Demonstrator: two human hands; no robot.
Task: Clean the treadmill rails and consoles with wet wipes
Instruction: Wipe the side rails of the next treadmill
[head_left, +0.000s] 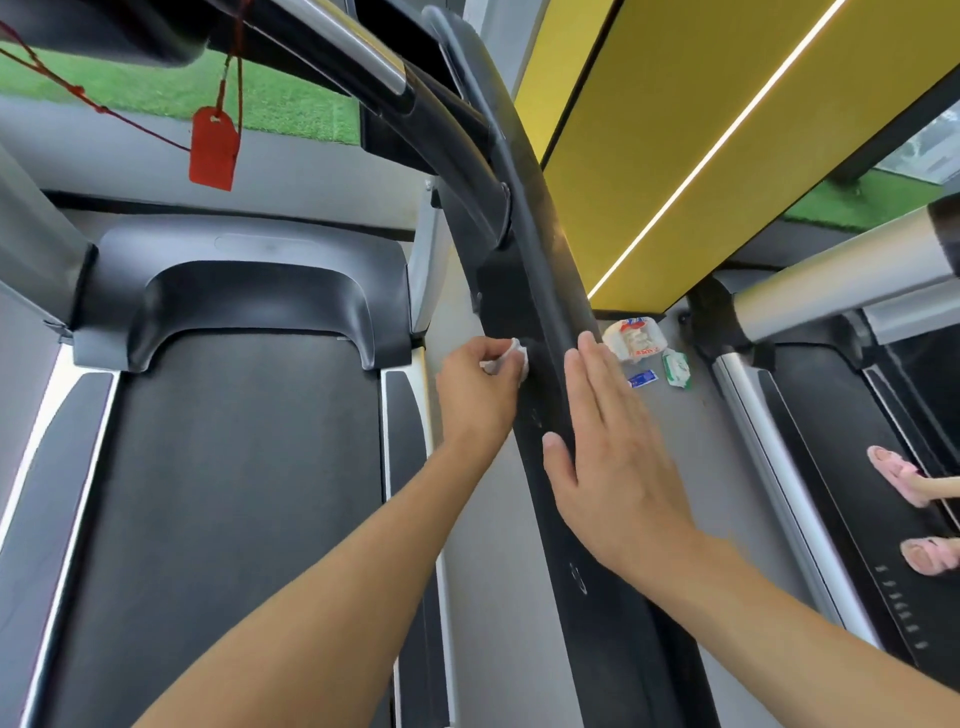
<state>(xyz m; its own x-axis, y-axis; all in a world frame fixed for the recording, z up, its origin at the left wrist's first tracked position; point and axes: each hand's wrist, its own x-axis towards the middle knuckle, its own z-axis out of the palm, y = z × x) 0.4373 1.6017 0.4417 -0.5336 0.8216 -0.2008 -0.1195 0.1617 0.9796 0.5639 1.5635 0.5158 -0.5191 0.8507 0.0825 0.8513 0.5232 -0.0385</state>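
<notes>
Where left hand (477, 397) pinches wipe (514, 358): rail (545, 270), left face.
Rail axis: near-far.
Right hand (618, 467): flat on rail.

You are in a gym, among its running machines. Below you lies the black belt (234, 493) of a treadmill, with a moulded motor cover (244, 270) at its front and a black side rail (540, 249) curving upward beside it. A red safety tag (213, 148) hangs on a cord from the dark console (93, 36) overhead. Just to your right stands a second treadmill (841, 441) with a silver handrail (831, 286), and another person's feet in pink slippers (893, 470) stand on it. Grey floor (483, 597) separates the machines. Ahead you see green artificial turf (291, 109) and a yellow wall panel (649, 156) with a light strip (726, 130).
</notes>
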